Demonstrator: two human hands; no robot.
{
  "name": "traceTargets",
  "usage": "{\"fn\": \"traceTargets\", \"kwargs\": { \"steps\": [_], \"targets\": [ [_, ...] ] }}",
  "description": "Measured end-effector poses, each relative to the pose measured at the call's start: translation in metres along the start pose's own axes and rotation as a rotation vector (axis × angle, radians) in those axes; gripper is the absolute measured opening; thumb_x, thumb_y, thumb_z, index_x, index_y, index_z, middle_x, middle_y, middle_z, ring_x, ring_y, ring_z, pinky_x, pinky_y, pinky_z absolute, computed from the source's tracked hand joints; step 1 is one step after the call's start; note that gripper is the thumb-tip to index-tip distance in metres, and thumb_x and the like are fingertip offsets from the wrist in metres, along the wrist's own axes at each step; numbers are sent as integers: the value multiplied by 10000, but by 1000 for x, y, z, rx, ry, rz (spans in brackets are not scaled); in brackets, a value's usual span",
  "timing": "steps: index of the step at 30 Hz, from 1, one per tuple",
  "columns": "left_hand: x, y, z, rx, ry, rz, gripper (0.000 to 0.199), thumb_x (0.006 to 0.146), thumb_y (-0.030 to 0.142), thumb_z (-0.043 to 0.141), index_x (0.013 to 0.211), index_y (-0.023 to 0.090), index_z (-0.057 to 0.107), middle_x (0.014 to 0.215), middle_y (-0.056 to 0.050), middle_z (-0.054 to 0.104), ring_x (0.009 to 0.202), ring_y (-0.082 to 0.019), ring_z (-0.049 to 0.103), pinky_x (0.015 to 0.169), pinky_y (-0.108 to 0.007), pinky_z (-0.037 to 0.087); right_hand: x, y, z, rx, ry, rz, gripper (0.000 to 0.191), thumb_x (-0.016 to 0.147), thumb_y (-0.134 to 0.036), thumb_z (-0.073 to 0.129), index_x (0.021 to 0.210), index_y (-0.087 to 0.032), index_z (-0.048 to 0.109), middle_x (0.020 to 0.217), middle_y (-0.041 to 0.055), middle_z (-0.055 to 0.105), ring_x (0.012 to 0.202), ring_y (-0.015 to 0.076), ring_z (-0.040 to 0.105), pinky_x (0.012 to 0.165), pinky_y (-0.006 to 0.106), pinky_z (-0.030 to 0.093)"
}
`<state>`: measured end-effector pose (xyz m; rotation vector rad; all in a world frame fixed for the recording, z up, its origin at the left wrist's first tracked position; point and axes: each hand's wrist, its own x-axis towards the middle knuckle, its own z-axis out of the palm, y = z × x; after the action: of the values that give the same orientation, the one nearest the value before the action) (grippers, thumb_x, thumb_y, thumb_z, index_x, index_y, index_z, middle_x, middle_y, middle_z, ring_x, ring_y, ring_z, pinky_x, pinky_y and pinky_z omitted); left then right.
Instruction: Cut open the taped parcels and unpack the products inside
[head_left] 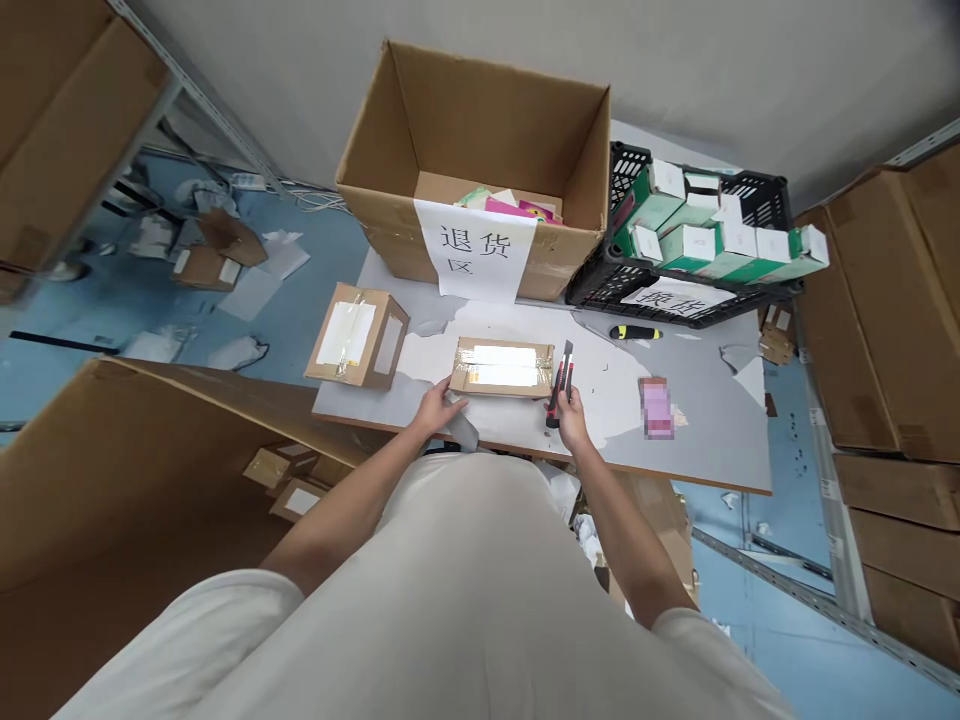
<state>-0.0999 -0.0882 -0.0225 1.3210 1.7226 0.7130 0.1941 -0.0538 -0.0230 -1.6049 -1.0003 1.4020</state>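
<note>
On my feed, the taped carton lies mid-frame; the left hand touches its lower-left corner — likely steadying it, though I can't tell if it grips — while the right hand clasps a utility knife, tip up-frame, presumably for safety.

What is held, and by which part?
The right hand holds a red-black cutter by its handle; the left hand touches the box at a corner.

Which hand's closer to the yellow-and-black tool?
Right. The right hand is below and left of the yellow-and-black tool in the picture; the left hand is much farther left, at the taped box's left end.
</note>
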Motion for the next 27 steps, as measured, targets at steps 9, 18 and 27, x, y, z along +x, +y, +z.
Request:
{"fn": "traceTargets", "kwargs": {
  "steps": [9, 18, 27],
  "targets": [
    [8, 10, 4, -123, 167, -76, 485, 808, 523, 536, 1060, 137, 687, 1057, -114, 702, 918, -240, 653, 891, -397, 516, -6, -14, -17, -1, -13, -105, 477, 813, -589, 496, 1128, -234, 444, 1100, 70, 637, 886, 152, 625, 777, 308, 516],
    [15, -5, 18, -156, 27, -75, 542, 789, 427, 575, 1277, 191, 565, 1187, -88, 662, 999, -223, 628, 893, -401, 524, 4, 2, -13, -132, 33, -88, 539, 787, -616, 485, 1129, -199, 504, 1095, 80, 649, 973, 167, 618, 826, 319, 507],
    [-14, -26, 14, -157, -173, -78, 825, 572, 440, 765, 1308, 151, 528, 1239, -124, 633, 1165, -294, 573, 997, -457, 461, -33, 27, -27, -12, 6, 16, 532, 761, -624, 558, 1102, -224, 480, 1033, 55, 647, 826, 156, 643, 673, 301, 527]
  ]
}}
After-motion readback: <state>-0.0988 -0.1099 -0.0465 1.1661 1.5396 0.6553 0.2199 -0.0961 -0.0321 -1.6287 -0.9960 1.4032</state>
